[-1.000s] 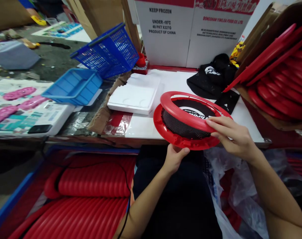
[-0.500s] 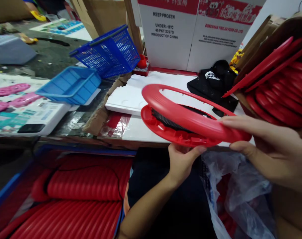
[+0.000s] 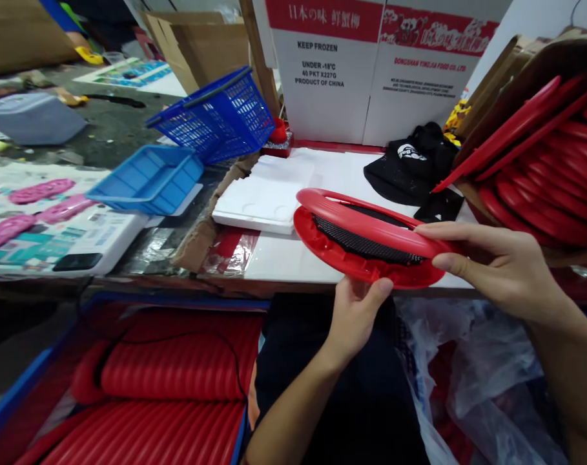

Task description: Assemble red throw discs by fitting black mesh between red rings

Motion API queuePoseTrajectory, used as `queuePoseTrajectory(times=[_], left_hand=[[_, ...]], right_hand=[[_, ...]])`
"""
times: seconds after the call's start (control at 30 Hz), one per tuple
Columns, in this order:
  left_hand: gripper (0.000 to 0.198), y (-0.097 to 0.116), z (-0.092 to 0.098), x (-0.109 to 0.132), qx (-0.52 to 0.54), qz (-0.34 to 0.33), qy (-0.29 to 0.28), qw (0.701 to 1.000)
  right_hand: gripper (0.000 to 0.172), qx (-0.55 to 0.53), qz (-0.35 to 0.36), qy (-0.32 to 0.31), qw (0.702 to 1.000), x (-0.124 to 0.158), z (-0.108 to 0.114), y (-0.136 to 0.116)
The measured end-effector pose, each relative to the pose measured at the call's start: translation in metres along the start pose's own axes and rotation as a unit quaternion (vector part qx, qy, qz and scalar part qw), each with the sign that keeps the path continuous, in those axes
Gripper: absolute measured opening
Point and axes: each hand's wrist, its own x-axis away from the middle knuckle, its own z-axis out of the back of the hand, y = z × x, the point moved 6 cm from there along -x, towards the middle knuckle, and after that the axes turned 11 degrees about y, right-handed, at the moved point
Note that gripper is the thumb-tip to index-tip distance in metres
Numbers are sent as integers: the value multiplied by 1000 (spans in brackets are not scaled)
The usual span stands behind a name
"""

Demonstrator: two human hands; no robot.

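I hold two red plastic rings over the near edge of a white table point(image 3: 283, 248). My left hand point(image 3: 358, 310) grips the near rim of the lower red ring point(image 3: 332, 248), which carries a black mesh net point(image 3: 365, 244). My right hand point(image 3: 491, 268) pinches the right side of the upper red ring point(image 3: 365, 216), which lies tilted just above the mesh, its far-left edge close to the lower ring.
A box of stacked red rings point(image 3: 555, 168) stands at the right. Black fabric pieces point(image 3: 414, 161) lie behind. A white foam tray point(image 3: 264, 197), blue baskets point(image 3: 216, 116) and a blue tray point(image 3: 148, 177) sit left. Red rings point(image 3: 167, 368) fill a bin below.
The upper ring, lifted steeply half a second ago, has come down nearly flat over the mesh and lower ring. My right hand moved left and closer to the rings.
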Motion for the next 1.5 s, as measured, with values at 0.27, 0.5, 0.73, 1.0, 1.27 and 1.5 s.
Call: queuePoseTrajectory(times=[0.27, 0.5, 0.73, 1.0, 1.27, 1.5], left_hand=[[42, -3, -8, 7, 65, -13, -2, 998], [42, 7, 8, 7, 48, -15, 17, 999], [47, 21, -1, 11, 64, -11, 20, 998], [48, 25, 3, 18, 50, -15, 53, 997], [46, 21, 6, 23, 36, -22, 50, 998], [45, 25, 8, 24, 21, -29, 45, 998]], right_hand=[[36, 39, 17, -132, 990, -11, -26, -35], [61, 73, 32, -229, 970, -5, -7, -16], [49, 55, 70, -155, 984, 5, 3, -13], [56, 25, 125, -96, 987, 21, 2, -37], [60, 6, 122, -84, 989, 27, -2, -35], [54, -27, 99, -108, 989, 20, -5, -33]])
